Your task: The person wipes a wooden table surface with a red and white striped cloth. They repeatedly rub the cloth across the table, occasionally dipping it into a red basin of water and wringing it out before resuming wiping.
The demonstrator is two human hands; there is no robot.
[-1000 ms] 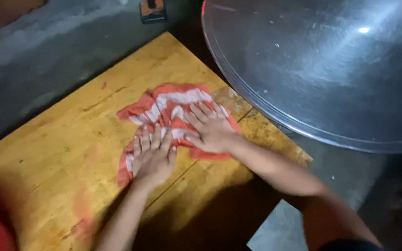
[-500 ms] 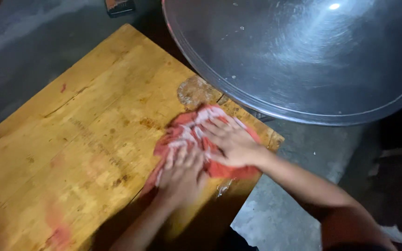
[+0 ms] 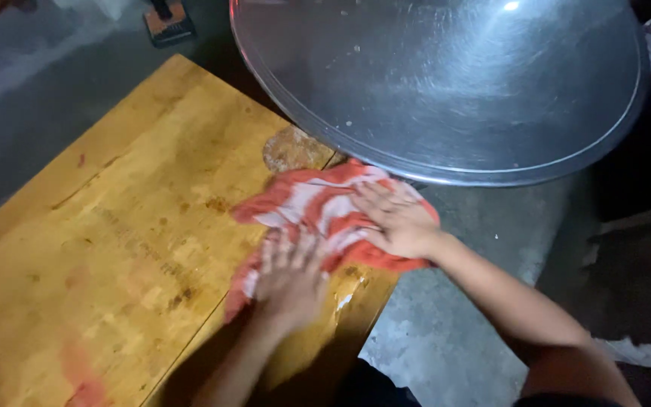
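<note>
Head camera: both hands lie flat, fingers spread, gripping nothing, pressed on a red-and-white striped cloth (image 3: 318, 207) at the near right corner of a yellow wooden table (image 3: 114, 226). The left hand (image 3: 289, 280) covers the cloth's lower part; the right hand (image 3: 397, 220) presses its right end at the table's edge. A wet patch (image 3: 291, 149) shows just beyond the cloth, beside a large round metal tray (image 3: 446, 83) overhanging the corner.

2 hands (image 3: 291, 279) (image 3: 401, 220) flat, fingers spread
</note>
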